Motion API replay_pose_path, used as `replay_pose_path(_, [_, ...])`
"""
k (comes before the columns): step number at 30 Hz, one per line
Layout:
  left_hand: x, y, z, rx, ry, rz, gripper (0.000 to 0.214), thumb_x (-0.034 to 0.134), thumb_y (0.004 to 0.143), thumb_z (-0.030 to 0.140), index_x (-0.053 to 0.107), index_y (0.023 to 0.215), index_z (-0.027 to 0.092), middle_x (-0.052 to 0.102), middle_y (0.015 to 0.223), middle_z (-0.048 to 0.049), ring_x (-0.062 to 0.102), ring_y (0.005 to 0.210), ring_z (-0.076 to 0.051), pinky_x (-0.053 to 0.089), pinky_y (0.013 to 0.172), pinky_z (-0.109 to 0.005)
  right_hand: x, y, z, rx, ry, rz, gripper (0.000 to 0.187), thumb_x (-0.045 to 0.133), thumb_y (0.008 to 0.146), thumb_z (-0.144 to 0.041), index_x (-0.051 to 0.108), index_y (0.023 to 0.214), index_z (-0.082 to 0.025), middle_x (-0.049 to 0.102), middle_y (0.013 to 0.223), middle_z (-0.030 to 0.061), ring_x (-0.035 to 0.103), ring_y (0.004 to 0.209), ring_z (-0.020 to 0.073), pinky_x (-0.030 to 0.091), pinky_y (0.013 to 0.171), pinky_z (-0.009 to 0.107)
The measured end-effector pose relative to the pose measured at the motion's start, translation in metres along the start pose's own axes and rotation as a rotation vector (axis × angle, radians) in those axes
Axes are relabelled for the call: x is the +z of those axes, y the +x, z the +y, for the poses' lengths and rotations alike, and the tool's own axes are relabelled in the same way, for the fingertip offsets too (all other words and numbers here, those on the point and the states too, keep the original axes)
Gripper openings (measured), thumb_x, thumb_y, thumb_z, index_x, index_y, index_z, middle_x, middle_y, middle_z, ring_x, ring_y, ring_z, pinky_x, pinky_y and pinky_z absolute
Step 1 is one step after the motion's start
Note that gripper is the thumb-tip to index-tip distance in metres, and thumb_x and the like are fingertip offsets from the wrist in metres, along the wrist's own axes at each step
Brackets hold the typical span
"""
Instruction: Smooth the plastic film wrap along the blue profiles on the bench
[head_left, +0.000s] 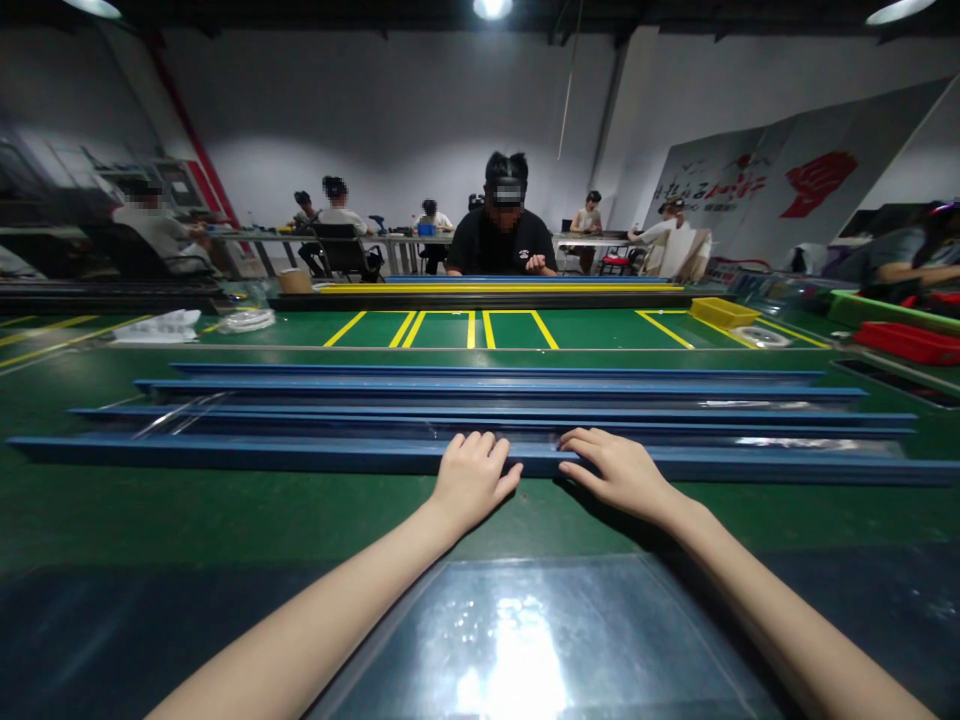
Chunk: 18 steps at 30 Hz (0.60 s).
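Observation:
Several long blue channel strips [262, 456] lie side by side across the green table, the nearest one longest in view. My left hand [472, 482] is closed over that front strip near its middle, fingers over the top edge and thumb on the near side. A short gap to the right, my right hand [621, 474] holds the same strip in a similar way. The fingertips of both hands are partly hidden behind its edge. Shiny clear film [806, 444] shows between the strips on the right.
A glossy clear sheet [525, 640] covers the near table edge under my forearms. Beyond the strips are yellow tape lines [472, 330], a yellow tray [724, 313], a red tray [911, 343] and white bundled material [247, 320]. A person [501, 240] sits opposite, behind yellow strips [495, 288].

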<state>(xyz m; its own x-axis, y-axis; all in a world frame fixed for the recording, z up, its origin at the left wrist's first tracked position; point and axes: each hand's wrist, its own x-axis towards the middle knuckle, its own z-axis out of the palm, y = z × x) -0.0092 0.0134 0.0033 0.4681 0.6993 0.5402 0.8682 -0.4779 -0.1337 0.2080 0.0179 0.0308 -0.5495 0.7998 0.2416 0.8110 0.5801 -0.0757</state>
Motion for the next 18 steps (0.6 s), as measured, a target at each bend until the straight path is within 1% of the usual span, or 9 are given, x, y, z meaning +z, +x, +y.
replay_pose_path(8, [0.0016, 0.0002, 0.0011, -0.008, 0.001, -0.001, 0.026, 0.041, 0.084, 0.038, 0.055, 0.08, 0.017, 0.059, 0.076, -0.0045, 0.052, 0.075, -0.02, 0.031, 0.064, -0.033, 0.0009, -0.0002, 0.0013, -0.006, 0.001, -0.003, 0.032, 0.035, 0.087, -0.039, 0.058, 0.102, -0.021, 0.06, 0.108, 0.0043, 0.054, 0.096, 0.0172, 0.042, 0.08, 0.029])
replay_pose_path(14, [0.0027, -0.0003, 0.0013, -0.01, -0.031, 0.026, 0.026, 0.044, 0.083, 0.038, 0.056, 0.09, 0.016, 0.063, 0.09, -0.0059, 0.054, 0.078, -0.019, 0.032, 0.067, -0.033, 0.0031, -0.0002, 0.0024, -0.008, -0.004, -0.002, 0.033, 0.035, 0.087, -0.039, 0.058, 0.102, -0.021, 0.061, 0.108, 0.0035, 0.054, 0.095, 0.0175, 0.042, 0.079, 0.028])
replay_pose_path(18, [0.0013, -0.0004, 0.0022, -0.03, -0.033, 0.006, 0.027, 0.044, 0.083, 0.037, 0.057, 0.09, 0.016, 0.064, 0.086, -0.0053, 0.054, 0.076, -0.02, 0.032, 0.066, -0.034, 0.0038, -0.0009, 0.0019, 0.003, 0.003, 0.0, 0.032, 0.036, 0.087, -0.039, 0.058, 0.102, -0.02, 0.061, 0.107, 0.0028, 0.054, 0.094, 0.0178, 0.042, 0.078, 0.029])
